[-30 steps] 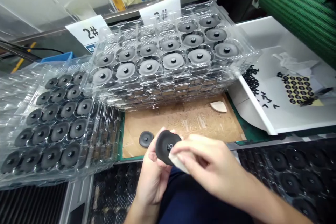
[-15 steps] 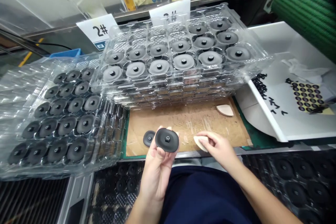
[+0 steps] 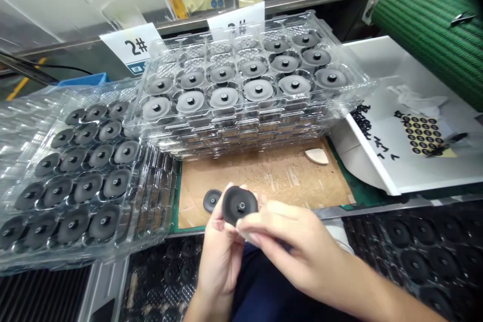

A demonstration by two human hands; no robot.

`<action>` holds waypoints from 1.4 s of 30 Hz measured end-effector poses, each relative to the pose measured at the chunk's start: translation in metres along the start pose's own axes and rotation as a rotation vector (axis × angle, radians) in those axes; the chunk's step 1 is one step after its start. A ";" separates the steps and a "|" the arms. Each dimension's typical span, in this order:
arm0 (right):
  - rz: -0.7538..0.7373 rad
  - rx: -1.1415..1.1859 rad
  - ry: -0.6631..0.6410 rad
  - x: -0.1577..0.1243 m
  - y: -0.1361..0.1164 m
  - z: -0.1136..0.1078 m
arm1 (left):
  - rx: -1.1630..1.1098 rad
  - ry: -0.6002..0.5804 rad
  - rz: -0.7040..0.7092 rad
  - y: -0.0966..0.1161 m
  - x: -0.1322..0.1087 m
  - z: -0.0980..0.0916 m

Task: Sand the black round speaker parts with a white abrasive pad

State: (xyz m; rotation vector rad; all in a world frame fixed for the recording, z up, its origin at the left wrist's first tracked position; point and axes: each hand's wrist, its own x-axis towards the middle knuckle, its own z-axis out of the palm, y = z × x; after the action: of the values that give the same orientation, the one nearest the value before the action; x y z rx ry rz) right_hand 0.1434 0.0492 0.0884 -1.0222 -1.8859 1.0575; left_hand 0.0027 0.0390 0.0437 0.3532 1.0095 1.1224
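Observation:
My left hand grips a black rubber-like disc by its edge. The disc has a shallow dished face with a short hex stud in the middle, turned up toward me. At its lower right edge my right hand is closed in a pinch on a pale pad, mostly hidden by the fingers. A second black disc lies on the brown cardboard, just left of my left hand. Farther right on the cardboard rests another pale leaf-shaped pad.
Stacked clear trays holding discs stand behind the cardboard, with more disc-filled trays at the left. On the right, a white bin holds small black pieces and a sheet of round stickers. A green roller sits above it.
My right hand has moved left from the cardboard's front edge to the disc, bringing the pale pad along. The disc in my left hand has tilted slightly.

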 end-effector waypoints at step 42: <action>-0.059 0.044 0.254 -0.023 0.012 -0.039 | -0.117 -0.186 -0.036 -0.005 -0.001 0.028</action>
State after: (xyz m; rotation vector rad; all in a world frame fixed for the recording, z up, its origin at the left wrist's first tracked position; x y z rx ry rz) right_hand 0.1903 0.0449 0.0876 -1.0177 -1.6706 0.8863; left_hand 0.0278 0.0425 0.0559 0.3372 0.7799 1.0896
